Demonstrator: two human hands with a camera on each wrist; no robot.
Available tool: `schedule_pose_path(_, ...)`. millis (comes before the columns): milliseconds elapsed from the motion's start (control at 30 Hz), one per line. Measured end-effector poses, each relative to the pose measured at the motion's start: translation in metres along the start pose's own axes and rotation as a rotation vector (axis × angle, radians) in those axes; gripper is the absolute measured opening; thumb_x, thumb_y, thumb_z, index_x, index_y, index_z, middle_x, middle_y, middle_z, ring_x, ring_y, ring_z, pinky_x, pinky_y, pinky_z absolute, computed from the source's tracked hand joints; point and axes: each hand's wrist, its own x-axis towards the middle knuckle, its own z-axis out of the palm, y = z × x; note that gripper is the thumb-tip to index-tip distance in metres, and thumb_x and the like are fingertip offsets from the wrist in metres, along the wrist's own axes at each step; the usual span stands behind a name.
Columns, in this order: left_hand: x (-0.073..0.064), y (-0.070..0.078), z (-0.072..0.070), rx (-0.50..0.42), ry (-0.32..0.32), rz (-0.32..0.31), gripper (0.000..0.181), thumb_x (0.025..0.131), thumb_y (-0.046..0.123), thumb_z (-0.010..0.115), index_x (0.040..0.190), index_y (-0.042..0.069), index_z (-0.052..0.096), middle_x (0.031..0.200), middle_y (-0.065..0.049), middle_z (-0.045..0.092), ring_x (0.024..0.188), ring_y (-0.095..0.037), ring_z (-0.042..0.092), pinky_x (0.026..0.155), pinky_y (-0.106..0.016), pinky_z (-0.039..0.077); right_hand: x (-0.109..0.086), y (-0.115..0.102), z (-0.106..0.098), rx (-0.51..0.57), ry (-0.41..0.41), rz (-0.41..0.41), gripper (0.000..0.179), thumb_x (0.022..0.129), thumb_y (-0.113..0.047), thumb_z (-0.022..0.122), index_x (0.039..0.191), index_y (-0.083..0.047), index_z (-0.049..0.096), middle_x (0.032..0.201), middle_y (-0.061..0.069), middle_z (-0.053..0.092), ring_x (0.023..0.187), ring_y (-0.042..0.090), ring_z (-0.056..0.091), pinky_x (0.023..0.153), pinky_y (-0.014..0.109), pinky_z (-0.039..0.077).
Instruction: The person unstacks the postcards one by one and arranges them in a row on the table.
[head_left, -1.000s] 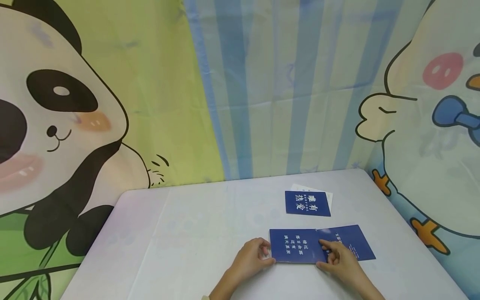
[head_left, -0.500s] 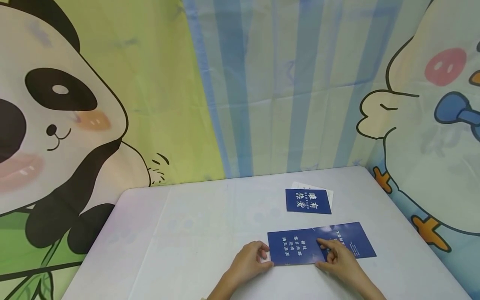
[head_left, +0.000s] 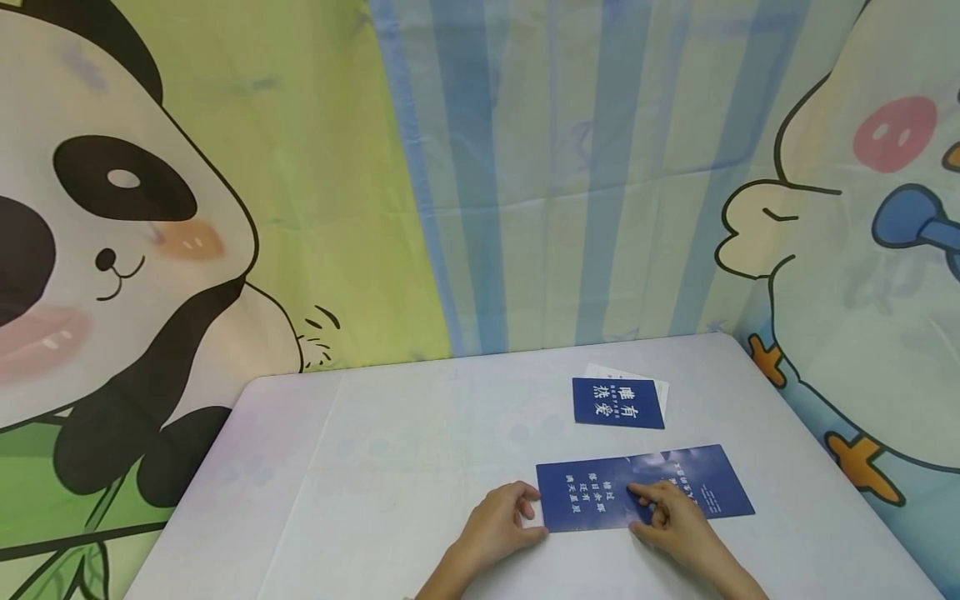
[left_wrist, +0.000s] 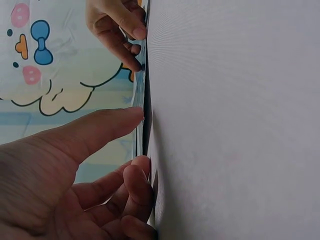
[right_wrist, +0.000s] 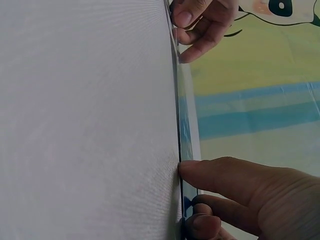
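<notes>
A dark blue card with a fold [head_left: 585, 500] and white Chinese lettering lies opened out across the near right of the white table. At its left edge, my left hand [head_left: 498, 518] holds the near left corner between thumb and curled fingers. My right hand [head_left: 678, 529] rests over the middle near the fold, index finger extended on the surface and thumb at the near edge; its other fingers are bent. In the left wrist view the card's edge [left_wrist: 141, 130] is seen nearly side-on beside the left thumb. The right wrist view also shows it [right_wrist: 186, 145] edge-on.
Farther back lies a smaller-looking blue card [head_left: 618, 403] with white lettering, on top of a white card [head_left: 662, 396] that peeks out behind it. The white table [head_left: 375, 500] meets cartoon-printed cloth walls [head_left: 525, 208] at the back and sides.
The card has flattened along its fold, and its left part has tilted slightly. My right index finger has slid a little to the left over it. My left hand stays at the left edge.
</notes>
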Motion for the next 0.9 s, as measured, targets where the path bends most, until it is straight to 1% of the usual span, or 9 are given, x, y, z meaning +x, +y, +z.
schedule_pose_path(100,-0.0004,0.0005,0.0001,0.009,0.002,-0.006,0.041,0.068,0.022,0.08,0.102,0.008,0.062,0.074,0.012,0.051,0.058,0.001,0.041,0.051,-0.02,0.035,0.0,0.0,0.0007,-0.011,-0.005,-0.004,0.049,0.065,0.001,0.078,0.11,0.009,0.061,0.084,0.002,0.05,0.055,0.001,0.039,0.047,0.02,0.037)
schedule_pose_path(367,-0.0001,0.0014,0.0001,0.075,0.024,-0.02,0.046,0.067,0.022,0.081,0.106,0.007,0.061,0.073,0.013,0.049,0.058,0.001,0.041,0.051,-0.02,0.034,0.0014,-0.0006,0.0007,-0.033,-0.034,0.03,0.051,0.067,-0.005,0.078,0.113,0.008,0.06,0.085,0.002,0.05,0.057,0.002,0.038,0.049,0.02,0.036)
schedule_pose_path(600,-0.0001,0.0034,-0.0015,0.078,0.019,-0.032,0.046,0.067,0.021,0.081,0.106,0.007,0.061,0.072,0.012,0.049,0.056,0.0,0.04,0.05,-0.02,0.034,0.0017,0.0004,0.0014,-0.039,-0.035,0.015,0.049,0.069,-0.007,0.078,0.114,0.006,0.061,0.084,0.001,0.049,0.056,0.002,0.036,0.048,0.02,0.035)
schedule_pose_path(700,-0.0002,0.0028,-0.0021,0.073,0.021,-0.021,0.045,0.068,0.023,0.081,0.105,0.007,0.061,0.072,0.012,0.049,0.057,0.0,0.041,0.05,-0.02,0.034,0.0015,0.0006,0.0022,-0.041,-0.014,-0.01,0.047,0.068,-0.005,0.078,0.112,0.004,0.062,0.082,0.0,0.049,0.056,0.001,0.036,0.047,0.019,0.035)
schedule_pose_path(833,0.0009,0.0005,-0.0024,0.051,0.027,-0.01,0.045,0.072,0.031,0.078,0.105,0.006,0.062,0.071,0.011,0.05,0.056,0.001,0.041,0.05,-0.019,0.035,0.001,-0.0007,0.0027,-0.046,0.045,-0.064,0.041,0.067,0.0,0.077,0.106,0.0,0.065,0.08,-0.002,0.049,0.054,0.0,0.037,0.045,0.019,0.035)
schedule_pose_path(900,0.002,-0.0009,-0.0027,0.031,0.038,-0.011,0.044,0.074,0.034,0.075,0.105,0.005,0.062,0.07,0.011,0.051,0.056,0.001,0.041,0.05,-0.019,0.036,0.0012,-0.0018,0.0019,-0.037,0.069,-0.063,0.038,0.066,0.003,0.076,0.103,-0.001,0.066,0.079,-0.002,0.049,0.052,0.0,0.038,0.044,0.019,0.036)
